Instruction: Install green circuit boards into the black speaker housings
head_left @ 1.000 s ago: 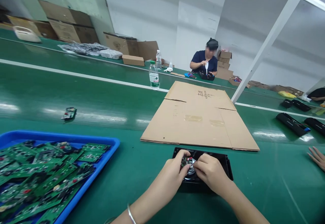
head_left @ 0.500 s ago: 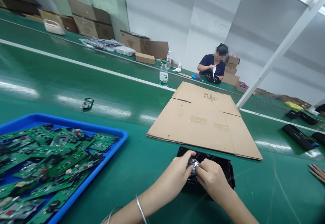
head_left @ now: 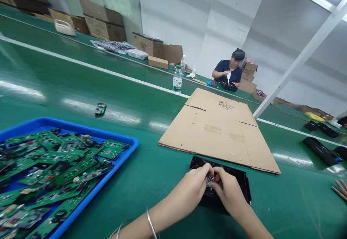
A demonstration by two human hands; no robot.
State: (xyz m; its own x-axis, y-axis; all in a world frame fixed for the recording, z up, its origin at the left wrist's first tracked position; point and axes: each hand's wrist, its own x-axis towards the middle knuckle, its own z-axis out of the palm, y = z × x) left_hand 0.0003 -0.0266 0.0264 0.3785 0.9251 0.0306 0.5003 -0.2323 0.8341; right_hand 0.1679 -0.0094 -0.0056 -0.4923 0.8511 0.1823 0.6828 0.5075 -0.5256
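Observation:
A black plastic housing (head_left: 235,175) lies on the green bench in front of me. Both hands work over its left half. My left hand (head_left: 199,181) is closed, with thumb and forefinger curled at a small shiny part (head_left: 210,179) that shows silver and a bit of red. From the other side my right hand (head_left: 227,184) bends over the same spot, its fingertips pinched. The fingers cover most of that part, so its kind and what each fingertip grips cannot be made out.
At the left stands a blue tray (head_left: 130,148) heaped with green circuit boards (head_left: 67,157). One small board (head_left: 100,109) lies beyond it. Flattened cardboard (head_left: 217,123) lies past the housing, near a water bottle (head_left: 177,80). A co-worker (head_left: 227,71) sits opposite; another person's hand (head_left: 340,190) rests at right.
My right hand has turned, its forefinger and thumb now arched toward my left hand. Less of the round silver part shows between the fingers. The view has shifted slightly.

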